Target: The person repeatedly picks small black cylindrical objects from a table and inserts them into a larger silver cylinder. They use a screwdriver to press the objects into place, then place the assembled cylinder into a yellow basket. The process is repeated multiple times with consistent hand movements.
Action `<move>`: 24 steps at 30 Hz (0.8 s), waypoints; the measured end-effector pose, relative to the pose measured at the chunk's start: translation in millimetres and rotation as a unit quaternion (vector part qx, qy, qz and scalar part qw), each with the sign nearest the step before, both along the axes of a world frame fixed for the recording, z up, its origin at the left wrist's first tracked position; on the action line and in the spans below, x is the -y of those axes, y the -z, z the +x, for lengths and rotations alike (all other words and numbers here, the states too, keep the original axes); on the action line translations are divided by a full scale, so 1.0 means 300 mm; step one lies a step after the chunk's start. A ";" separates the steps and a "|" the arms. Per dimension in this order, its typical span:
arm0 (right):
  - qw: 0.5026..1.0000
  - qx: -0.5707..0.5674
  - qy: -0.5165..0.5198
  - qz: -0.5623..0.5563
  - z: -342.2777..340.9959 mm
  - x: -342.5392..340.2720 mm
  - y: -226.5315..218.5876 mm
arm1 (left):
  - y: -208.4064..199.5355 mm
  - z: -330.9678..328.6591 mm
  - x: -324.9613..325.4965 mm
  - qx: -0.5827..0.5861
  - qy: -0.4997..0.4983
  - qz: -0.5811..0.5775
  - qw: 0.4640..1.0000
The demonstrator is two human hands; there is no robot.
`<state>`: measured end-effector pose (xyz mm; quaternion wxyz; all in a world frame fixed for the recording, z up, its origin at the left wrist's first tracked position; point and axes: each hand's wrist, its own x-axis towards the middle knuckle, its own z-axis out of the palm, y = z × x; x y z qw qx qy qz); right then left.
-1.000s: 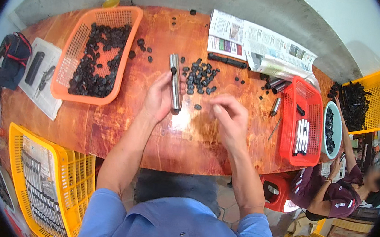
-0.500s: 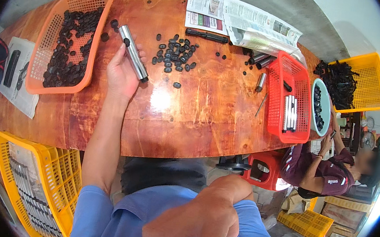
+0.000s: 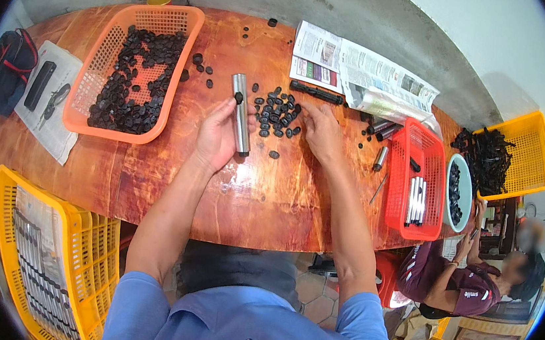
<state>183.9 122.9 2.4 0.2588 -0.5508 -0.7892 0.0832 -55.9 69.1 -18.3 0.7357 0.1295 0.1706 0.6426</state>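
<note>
My left hand (image 3: 217,139) is wrapped round a silver metal tube (image 3: 240,123) that tilts slightly on the table. A small black oval piece (image 3: 239,97) sits on the tube's side, under my thumb. The tube's near end carries a black fitting. My right hand (image 3: 322,135) hovers at the right edge of a loose cluster of black oval pieces (image 3: 277,114), fingers partly stretched and apart, with nothing visible in them. A single oval piece (image 3: 274,155) lies apart on the near side of the cluster.
An orange basket (image 3: 170,119) of black pieces stands left; a red basket (image 3: 396,209) with tubes and a pale bowl (image 3: 454,164) stand right. Newspaper (image 3: 376,71) and a black rod (image 3: 317,93) lie behind. A yellow crate (image 3: 96,264) is lower left. A co-worker (image 3: 451,275) sits at right.
My right hand has swung from near my body out to the black oval pieces. My left hand still holds the tube, now more upright and nearer the cluster. The view has shifted.
</note>
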 end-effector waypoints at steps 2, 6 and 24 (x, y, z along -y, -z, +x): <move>1.000 0.019 -0.008 -0.010 -0.009 -0.013 0.017 | -0.012 0.002 0.011 -0.007 0.021 0.000 1.000; 1.000 0.019 -0.012 0.014 -0.012 0.020 -0.007 | -0.025 0.008 0.030 -0.019 0.056 -0.001 0.998; 0.992 -0.093 0.070 -0.052 0.073 0.122 -0.017 | -0.001 0.057 0.040 -0.030 0.115 0.020 0.993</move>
